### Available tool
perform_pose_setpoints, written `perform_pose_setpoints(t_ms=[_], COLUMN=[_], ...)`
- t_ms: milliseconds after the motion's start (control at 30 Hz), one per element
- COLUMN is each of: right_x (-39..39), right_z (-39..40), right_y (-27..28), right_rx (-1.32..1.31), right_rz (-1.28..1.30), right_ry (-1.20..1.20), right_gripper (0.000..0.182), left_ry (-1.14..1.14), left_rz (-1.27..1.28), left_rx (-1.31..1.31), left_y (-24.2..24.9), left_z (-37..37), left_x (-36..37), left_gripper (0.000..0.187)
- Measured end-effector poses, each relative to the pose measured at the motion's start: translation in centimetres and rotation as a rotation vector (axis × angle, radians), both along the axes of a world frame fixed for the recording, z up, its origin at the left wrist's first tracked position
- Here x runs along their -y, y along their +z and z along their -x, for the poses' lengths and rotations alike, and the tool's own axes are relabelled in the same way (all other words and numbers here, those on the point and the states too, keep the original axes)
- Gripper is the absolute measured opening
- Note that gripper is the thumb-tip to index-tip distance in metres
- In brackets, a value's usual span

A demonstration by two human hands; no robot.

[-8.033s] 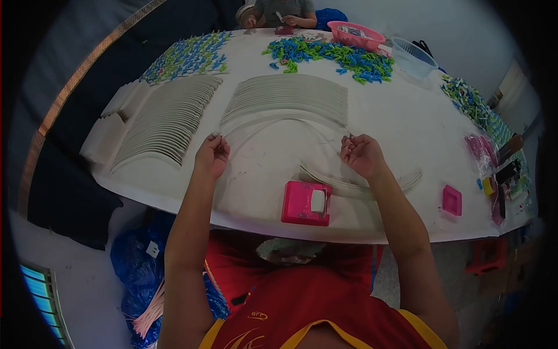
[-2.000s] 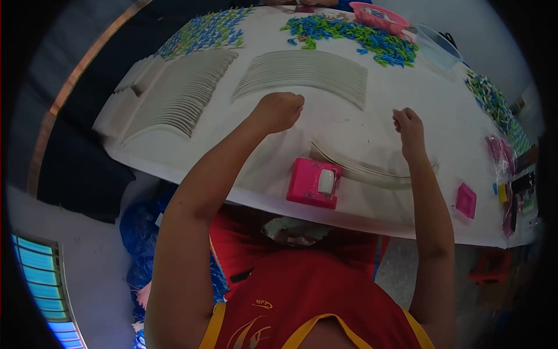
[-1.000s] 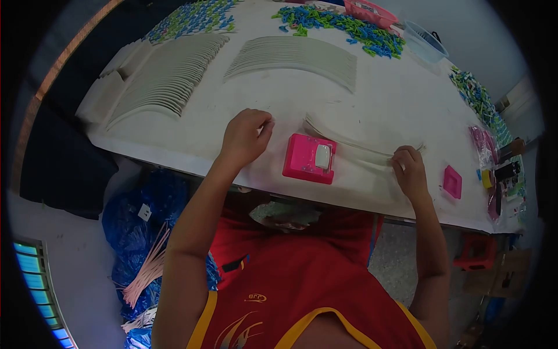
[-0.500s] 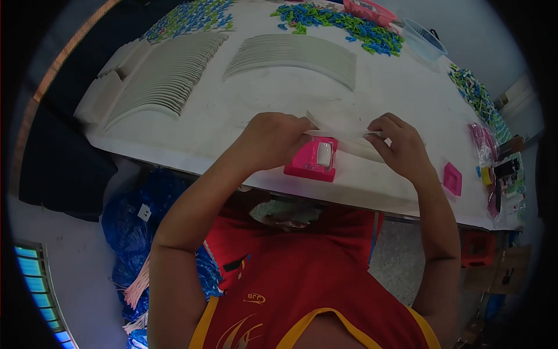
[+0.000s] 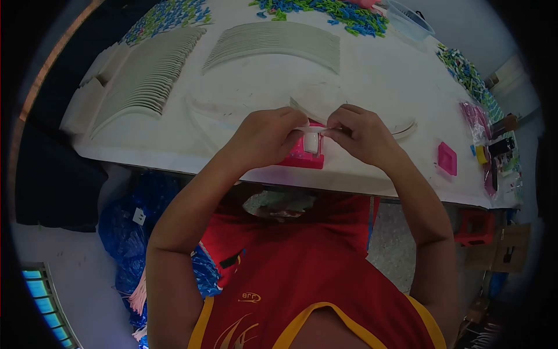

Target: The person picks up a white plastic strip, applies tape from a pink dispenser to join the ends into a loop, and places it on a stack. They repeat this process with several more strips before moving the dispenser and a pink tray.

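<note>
My left hand [image 5: 264, 138] and my right hand [image 5: 361, 136] are close together above a pink tape dispenser [image 5: 311, 162] near the table's front edge. Both hands pinch a thin white strip [image 5: 314, 129], stretched flat between their fingertips. A white roll [image 5: 312, 142] sits in the dispenser, just below the strip. The strip's longer part seems to curve away behind my hands, and a pale curved end [image 5: 404, 129] shows right of my right hand. My fingertips partly hide what they grip.
Overlapping pale strips lie in a left row [image 5: 142, 78] and a middle row [image 5: 273, 45]. Blue and green plastic pieces [image 5: 354, 22] are heaped at the back, beside a clear basin [image 5: 410, 20]. A pink square dish [image 5: 447, 159] lies at right, near plastic packets [image 5: 476, 123].
My right hand has moved left, closing the gap to my left hand above the dispenser. The strip section between them is now shorter. The view has shifted slightly.
</note>
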State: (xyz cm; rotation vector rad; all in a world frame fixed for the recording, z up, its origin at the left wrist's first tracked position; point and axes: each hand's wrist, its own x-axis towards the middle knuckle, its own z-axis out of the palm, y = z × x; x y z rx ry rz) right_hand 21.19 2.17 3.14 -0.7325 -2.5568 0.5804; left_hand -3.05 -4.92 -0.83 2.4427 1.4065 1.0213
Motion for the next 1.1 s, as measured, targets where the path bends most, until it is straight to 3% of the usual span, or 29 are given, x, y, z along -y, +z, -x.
perform_pose_setpoints(t_ms=[133,533,1100], right_x=[-1.2,-1.4,-1.6], right_z=[0.5,2.7,-0.5], right_y=[-2.4,-5.4,-5.6], right_rx=[-0.113,-0.171,-0.106], right_rz=[-0.031,-0.218,-0.092], right_ry=[0.15,0.199,0.107], right_gripper=[0.007,0.012,0.014], left_ry=[-0.005,-0.02,-0.044], left_rz=[-0.017,-0.112,-0.139], left_rx=[0.027,-0.139,-0.106], left_y=[-0.4,-0.4,-2.1], left_z=[0.7,2.9,0.5], left_x=[0.3,1.2,-0.2], left_gripper=[0.023,0.022,0.026])
